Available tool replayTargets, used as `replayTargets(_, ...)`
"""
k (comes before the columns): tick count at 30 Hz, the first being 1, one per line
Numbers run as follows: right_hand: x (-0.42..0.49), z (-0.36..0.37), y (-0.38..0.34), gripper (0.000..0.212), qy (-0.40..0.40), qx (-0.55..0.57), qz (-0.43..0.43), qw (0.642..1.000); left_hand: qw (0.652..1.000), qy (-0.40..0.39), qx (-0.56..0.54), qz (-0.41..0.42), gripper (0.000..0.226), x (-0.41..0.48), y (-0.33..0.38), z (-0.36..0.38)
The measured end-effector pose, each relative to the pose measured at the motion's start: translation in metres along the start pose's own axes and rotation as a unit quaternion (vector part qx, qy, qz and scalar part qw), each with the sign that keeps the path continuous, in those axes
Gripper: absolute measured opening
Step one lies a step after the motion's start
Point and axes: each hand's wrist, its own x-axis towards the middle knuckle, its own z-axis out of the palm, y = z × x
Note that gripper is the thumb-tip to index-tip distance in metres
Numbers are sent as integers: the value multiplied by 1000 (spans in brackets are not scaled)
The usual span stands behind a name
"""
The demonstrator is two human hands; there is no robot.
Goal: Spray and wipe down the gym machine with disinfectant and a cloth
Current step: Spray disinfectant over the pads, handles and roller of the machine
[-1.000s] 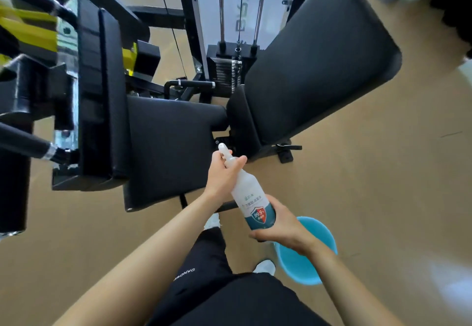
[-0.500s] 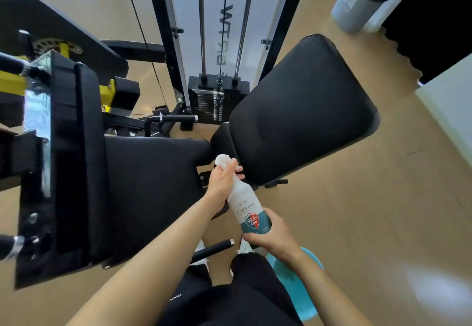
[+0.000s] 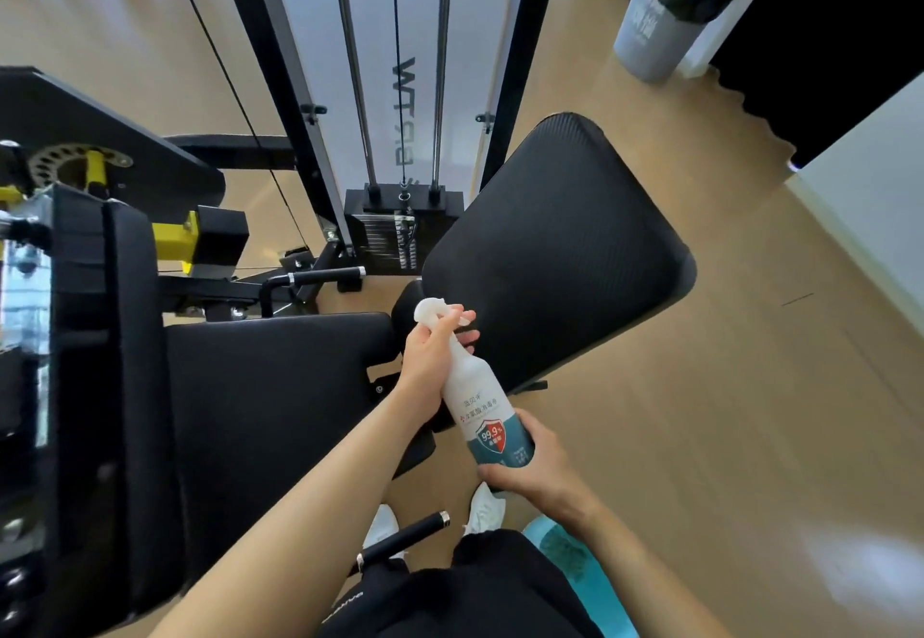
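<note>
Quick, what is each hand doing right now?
Left hand: closed, grips the spray bottle at its neck.
Right hand: closed, holds the bottle's base.

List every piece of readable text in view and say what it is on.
"99.9%": shield on the spray bottle.
"WT", further letters blurred: white panel of the machine.
Too small or blurred: Chinese print on the bottle, lettering on the black shorts, print on the grey bin.

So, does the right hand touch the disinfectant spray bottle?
Touching. The head view shows the right hand curled round the base of the disinfectant spray bottle.
</note>
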Motion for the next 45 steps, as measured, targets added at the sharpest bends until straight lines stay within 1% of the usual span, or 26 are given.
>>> replayTargets(4, -4, 1, -6, 75, 32, 32, -28, 999, 997, -62, 11, 47, 23, -6, 18, 13)
replayTargets(7, -11, -2, -10, 75, 56, 46, -44, 996, 995, -74, 40, 61, 34, -8, 25, 27)
replayTargets(11, -18, -4, -7, 71, 62, 53, -34, 996, 995, -66, 60, 42, 34, -10, 21, 34)
replayTargets(14, -24, -5, -1, 71, 58, 60, -14, 996, 996, -77, 50, 23, 29, -11, 10, 29)
replayTargets(17, -28, -1, 6, 70, 45, 59, 8, 997, 996, -79, 44, 3, 31, -8, -4, 19)
replayTargets(19, -30, 2, 9, 70, 35, 54, 21, 998, 998, -50, 36, -16, 32, -7, -18, 9)
replayTargets(22, -30, 9, 13, 75, 24, 44, 43, 998, 998, 32, 30, -55, 38, -6, -38, -8)
replayTargets(26, -28, 18, 20, 73, 13, 33, 58, 998, 993, 96, 25, -70, 42, -6, -51, -25)
replayTargets(28, -26, 21, 20, 72, 11, 28, 59, 998, 991, 109, 10, -78, 41, -6, -54, -33)
replayTargets(31, -25, 24, 18, 71, 4, 14, 57, 998, 991, 104, -14, -85, 36, -3, -61, -44)
replayTargets(34, -22, 27, 23, 75, -21, -16, 58, 998, 988, 104, -50, -102, 32, -1, -68, -54)
replayTargets(38, -16, 31, 28, 85, -40, -49, 58, 996, 975, 163, -48, -141, 43, 3, -78, -73)
replayTargets(41, -10, 35, 32, 82, -57, -70, 60, 994, 965, 191, -42, -175, 45, 5, -89, -86)
replayTargets(45, 5, 39, 46, 74, -62, -74, 80, 992, 961, 167, -102, -196, 42, 13, -105, -96)
